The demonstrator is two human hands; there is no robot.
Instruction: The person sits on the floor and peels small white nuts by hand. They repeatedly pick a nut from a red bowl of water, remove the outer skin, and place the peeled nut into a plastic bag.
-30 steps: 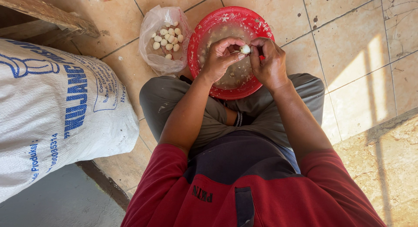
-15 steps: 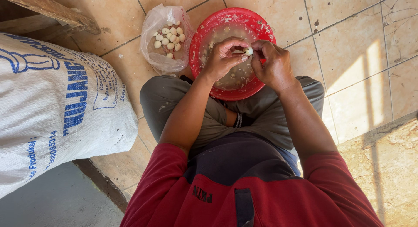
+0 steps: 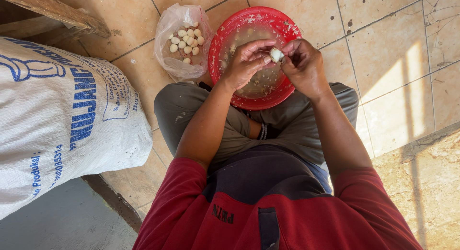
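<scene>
My left hand and my right hand meet over a red plastic basin on the tiled floor. Both hands pinch one small white peeled egg between their fingertips. The basin holds cloudy water with bits of shell. To its left, a clear plastic bag lies open with several small white eggs inside. I sit cross-legged in grey trousers and a red shirt, with the basin against my shins.
A large white woven sack with blue print lies at my left. A wooden plank crosses the top left corner. Beige floor tiles stretch to the right, with a rough stone step at the lower right.
My hands stay over the basin with the egg between them. The fingers have shifted slightly around it, and the view has drifted a little.
</scene>
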